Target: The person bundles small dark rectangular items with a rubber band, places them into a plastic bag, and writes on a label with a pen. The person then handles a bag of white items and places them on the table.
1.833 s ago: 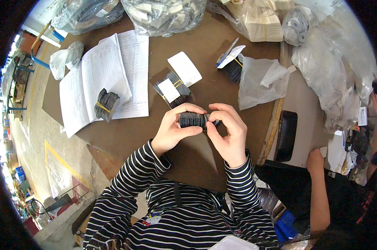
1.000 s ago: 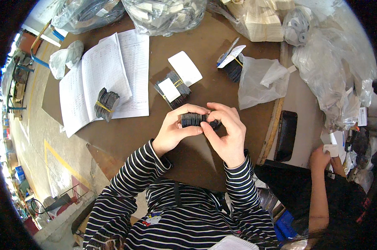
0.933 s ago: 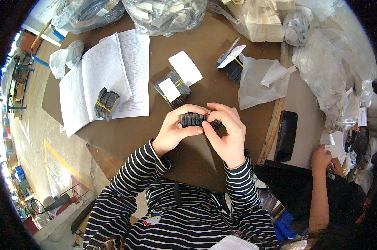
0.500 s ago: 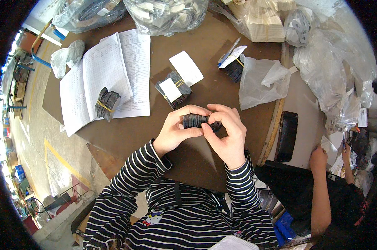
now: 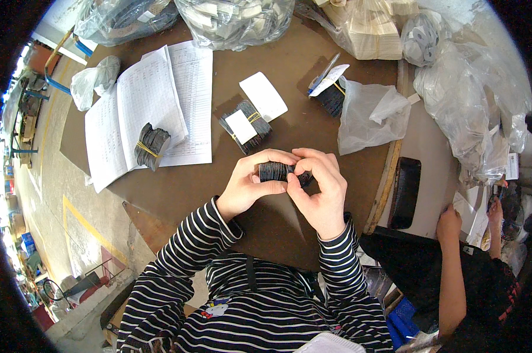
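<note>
Over the brown table, both my hands grip one stack of thin black pieces (image 5: pixel 273 171). My left hand (image 5: pixel 249 180) is closed round its left end, fingers along the far side and thumb along the near side. My right hand (image 5: pixel 320 187) pinches at the stack's right part with thumb and fingertips, hiding some of it. Just beyond my hands lies a banded bundle of dark thin pieces (image 5: pixel 259 126) with a white card (image 5: pixel 240 127) on top. Another white card (image 5: pixel 263 97) lies against its far side.
At left, an open notebook (image 5: pixel 145 97) carries a banded black bundle (image 5: pixel 152 144). To the right are a banded bundle (image 5: pixel 330 101) with a pen (image 5: pixel 324 69) and a clear plastic bag (image 5: pixel 375 115). Filled bags (image 5: pixel 236 23) line the far edge. A co-worker's hand (image 5: pixel 449 223) is at right.
My right thumb and fingertips have shifted very slightly on the stack, while my left hand stays almost still. At far right the co-worker's farther hand has moved a little.
</note>
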`<state>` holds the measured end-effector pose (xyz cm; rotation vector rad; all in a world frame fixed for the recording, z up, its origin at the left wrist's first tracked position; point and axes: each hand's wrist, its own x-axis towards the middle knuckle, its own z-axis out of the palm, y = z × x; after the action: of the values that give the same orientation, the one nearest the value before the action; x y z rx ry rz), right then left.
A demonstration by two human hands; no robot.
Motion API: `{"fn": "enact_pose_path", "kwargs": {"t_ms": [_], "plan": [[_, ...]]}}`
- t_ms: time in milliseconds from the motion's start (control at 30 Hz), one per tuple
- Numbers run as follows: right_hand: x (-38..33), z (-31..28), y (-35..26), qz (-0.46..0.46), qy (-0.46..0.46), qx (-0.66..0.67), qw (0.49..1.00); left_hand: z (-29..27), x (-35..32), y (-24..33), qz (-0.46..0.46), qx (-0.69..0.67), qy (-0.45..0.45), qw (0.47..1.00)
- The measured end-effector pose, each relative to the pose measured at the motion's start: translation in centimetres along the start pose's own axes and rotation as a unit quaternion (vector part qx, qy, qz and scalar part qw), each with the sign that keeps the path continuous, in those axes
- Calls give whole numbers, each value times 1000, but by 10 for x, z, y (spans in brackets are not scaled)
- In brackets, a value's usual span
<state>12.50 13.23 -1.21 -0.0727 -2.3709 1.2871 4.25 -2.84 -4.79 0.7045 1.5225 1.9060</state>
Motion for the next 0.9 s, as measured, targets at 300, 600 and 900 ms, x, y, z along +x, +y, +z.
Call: {"fn": "enact_pose_path", "kwargs": {"t_ms": [300,600,900], "plan": [[0,2,-3,-12,8,-17,1000,0,-1,-2,3,-5,1,1000],[-2,6,-3,40,28,-19,999,1,1,2,29,25,-15,999],[-2,5,6,-34,-2,-18,999,1,0,-1,-48,-69,-8,996]]}}
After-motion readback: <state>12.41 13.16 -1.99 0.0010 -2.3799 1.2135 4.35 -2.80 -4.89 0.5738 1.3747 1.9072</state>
